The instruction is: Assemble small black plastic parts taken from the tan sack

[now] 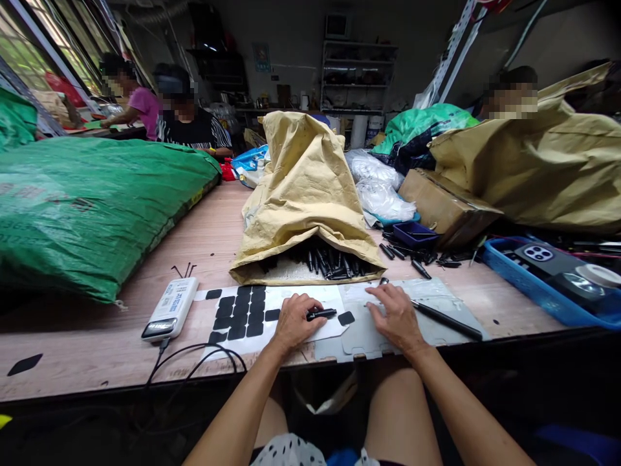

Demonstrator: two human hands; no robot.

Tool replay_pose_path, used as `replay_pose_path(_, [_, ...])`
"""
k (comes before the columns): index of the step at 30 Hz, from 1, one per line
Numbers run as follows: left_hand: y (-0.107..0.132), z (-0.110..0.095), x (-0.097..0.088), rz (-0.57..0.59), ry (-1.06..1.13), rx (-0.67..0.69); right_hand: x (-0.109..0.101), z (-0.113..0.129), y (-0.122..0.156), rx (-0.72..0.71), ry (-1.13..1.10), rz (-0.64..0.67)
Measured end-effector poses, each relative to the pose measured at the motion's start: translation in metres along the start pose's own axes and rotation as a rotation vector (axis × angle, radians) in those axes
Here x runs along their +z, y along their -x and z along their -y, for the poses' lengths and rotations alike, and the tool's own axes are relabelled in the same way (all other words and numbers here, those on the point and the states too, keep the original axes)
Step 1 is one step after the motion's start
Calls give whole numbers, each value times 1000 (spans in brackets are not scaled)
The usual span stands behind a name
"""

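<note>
My left hand (297, 318) pinches a short black pen-like tube (321, 314) over the white sheet (291, 301). Several black rounded-square stickers (240, 314) sit in rows on that sheet, and a single black sticker (346, 318) lies between my hands. My right hand (395, 317) is over a greyish translucent sheet (356, 340), thumb and forefinger apart. A long black rod-like tool (449, 321) runs out from beneath its outer side; whether the other fingers grip it is hidden. Ahead, the mouth of a tan sack (305, 188) shows many black tubes (334, 262).
A white power bank (171, 309) with black cables stands left, near a large green sack (97, 200). Rightward are loose black tubes (398, 251), a dark blue tray (414, 234), a cardboard box (446, 204) and a blue basket (538, 281). Other people sit beyond the table.
</note>
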State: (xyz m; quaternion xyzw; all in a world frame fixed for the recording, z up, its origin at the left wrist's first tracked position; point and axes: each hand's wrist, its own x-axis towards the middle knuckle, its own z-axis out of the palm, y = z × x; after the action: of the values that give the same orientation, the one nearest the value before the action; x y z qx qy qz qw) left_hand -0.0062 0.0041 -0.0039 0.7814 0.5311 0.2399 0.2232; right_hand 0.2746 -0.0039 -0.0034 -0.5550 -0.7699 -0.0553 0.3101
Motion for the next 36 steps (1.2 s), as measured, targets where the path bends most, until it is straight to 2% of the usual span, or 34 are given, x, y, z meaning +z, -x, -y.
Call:
replay_pose_path(3, [0,1,0,3,-10,2,7,25,-1,-61,-109,74])
replay_pose_path(6, [1,-1,0,-3,-3,10,14,33,1,-67,-164,100])
replay_pose_path(13, [1,-2,0,-26,15,1,24,24,9,6,-222,104])
replay_pose_path(36, [0,1,3,-5,-37,6,24,27,8,17,-205,120])
